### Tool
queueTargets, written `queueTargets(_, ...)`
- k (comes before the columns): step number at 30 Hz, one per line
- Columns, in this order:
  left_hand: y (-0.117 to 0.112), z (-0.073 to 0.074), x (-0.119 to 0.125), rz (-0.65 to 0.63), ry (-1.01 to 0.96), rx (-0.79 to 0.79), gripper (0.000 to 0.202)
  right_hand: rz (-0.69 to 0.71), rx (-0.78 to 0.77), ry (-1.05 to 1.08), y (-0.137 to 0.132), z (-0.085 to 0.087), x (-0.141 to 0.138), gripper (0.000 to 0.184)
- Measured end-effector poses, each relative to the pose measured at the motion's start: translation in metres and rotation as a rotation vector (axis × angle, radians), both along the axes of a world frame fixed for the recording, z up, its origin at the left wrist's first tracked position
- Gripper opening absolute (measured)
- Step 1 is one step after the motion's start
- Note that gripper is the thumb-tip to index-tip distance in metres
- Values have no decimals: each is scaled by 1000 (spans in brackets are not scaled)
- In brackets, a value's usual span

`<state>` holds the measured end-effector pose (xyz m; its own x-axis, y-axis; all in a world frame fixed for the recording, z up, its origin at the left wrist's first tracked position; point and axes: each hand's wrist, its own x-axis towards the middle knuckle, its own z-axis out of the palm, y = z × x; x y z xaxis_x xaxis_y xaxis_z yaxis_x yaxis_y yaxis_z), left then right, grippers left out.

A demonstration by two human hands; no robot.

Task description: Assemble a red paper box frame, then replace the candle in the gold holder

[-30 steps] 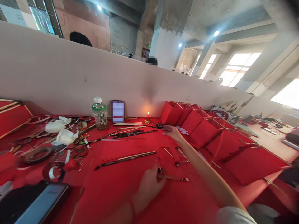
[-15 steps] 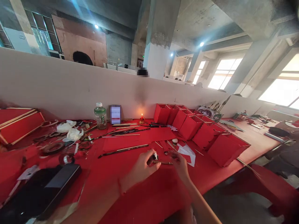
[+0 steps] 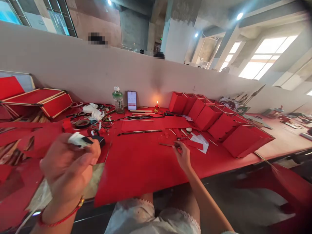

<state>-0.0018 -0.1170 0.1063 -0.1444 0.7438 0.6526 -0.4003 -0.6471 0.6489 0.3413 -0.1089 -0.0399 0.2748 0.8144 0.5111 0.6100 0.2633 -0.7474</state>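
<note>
My left hand (image 3: 65, 165) is raised close to the camera at the lower left, a red cord around its wrist. Its fingers pinch a white scrap with a black tip (image 3: 79, 140), perhaps paper or cloth. Over the red-covered table (image 3: 146, 165), my right hand (image 3: 182, 156) holds a thin wooden stick (image 3: 167, 144) by one end. Just right of that hand lies a folded white paper (image 3: 200, 143) on red sheets. Part of my white lace-edged garment (image 3: 146, 217) shows below the table edge.
Red open-topped boxes (image 3: 209, 117) stand in a row along the back right. A green-capped bottle (image 3: 118, 100), a lit candle (image 3: 156, 107) and long dark sticks (image 3: 139, 132) sit further back. Scraps and tools (image 3: 97, 120) are heaped at the back left, against a pale wall (image 3: 122, 71).
My left hand has risen and moved left, toward the camera, with the white scrap. My right hand has lifted the wooden stick off the table. The view has swung slightly.
</note>
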Motion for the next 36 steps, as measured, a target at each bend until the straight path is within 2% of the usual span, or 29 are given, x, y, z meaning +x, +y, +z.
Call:
queueTargets(2, 3, -23, 1, 36, 115, -60, 19, 11, -67, -61, 8, -4, 8, 24)
queueTargets(5, 21, -55, 16, 6, 316, -245, 20, 42, -157, -135, 36, 0, 24, 22)
queueTargets(8, 52, -82, 47, -116, 596, -377, 26, 66, -247, -215, 79, 11, 38, 35)
queueTargets(10, 73, -99, 73, -185, 753, -370, 29, 120, -326, -268, 107, 18, 43, 45)
queueTargets(13, 96, -122, 104, -186, 913, -326, 27, 192, -428, -331, 133, 23, 47, 54)
queueTargets(16, 110, -140, 117, -172, 936, -329, 24, 238, -488, -385, 138, 24, 48, 44)
queueTargets(21, 130, -150, 131, -137, 888, -343, 19, 257, -456, -473, 129, 23, 44, 32)
queueTargets(26, 150, -151, 158, -117, 772, -377, 17, 210, -412, -527, 123, 23, 38, 27)
queueTargets(30, 158, -156, 168, -131, 654, -438, 20, 150, -367, -502, 121, 20, 34, 23)
queueTargets(32, 159, -158, 169, -173, 586, -479, 26, 174, -305, -355, 121, 17, 29, 19)
queueTargets(36, 158, -157, 172, -318, 439, -536, 46, 280, -221, 194, 124, 10, 13, 22)
